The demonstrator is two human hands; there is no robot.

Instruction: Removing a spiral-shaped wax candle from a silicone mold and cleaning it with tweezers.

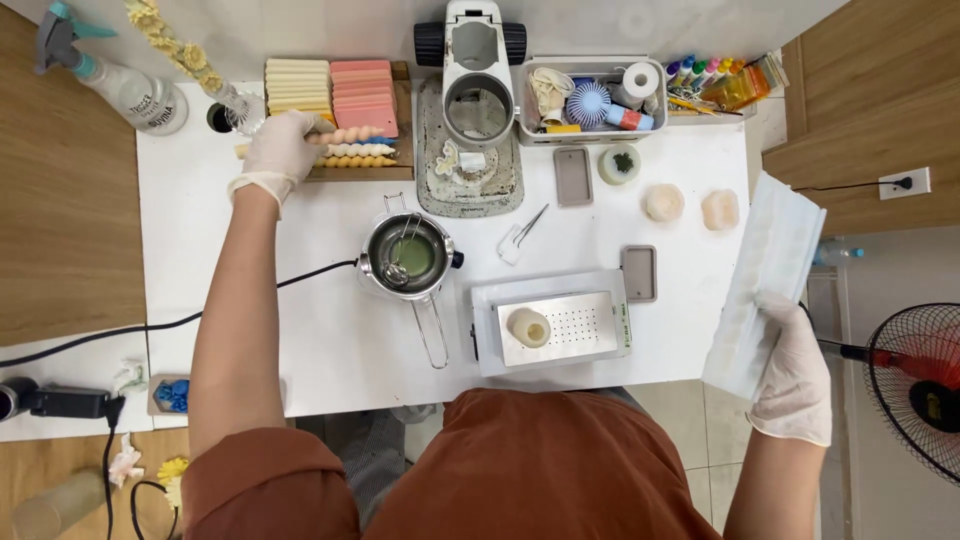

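**Reaching for the twisted candles at the back left**

Reaching over the table (300, 330), my left hand (283, 147) rests curled on the twisted candles (355, 148) by the tray (360, 172) near the back left corner; whether it grips one I cannot tell. My right hand (795, 375), off the right edge, clasps a white sheet (765, 280). I judge this a picking step; lifting one candle calls for a gentle pinch clear of its neighbours. The wax pot (410, 258) with its long handle sits mid-table, the scale (555, 325) with a small candle (528, 327) near the front edge, both beneath my returning arm.
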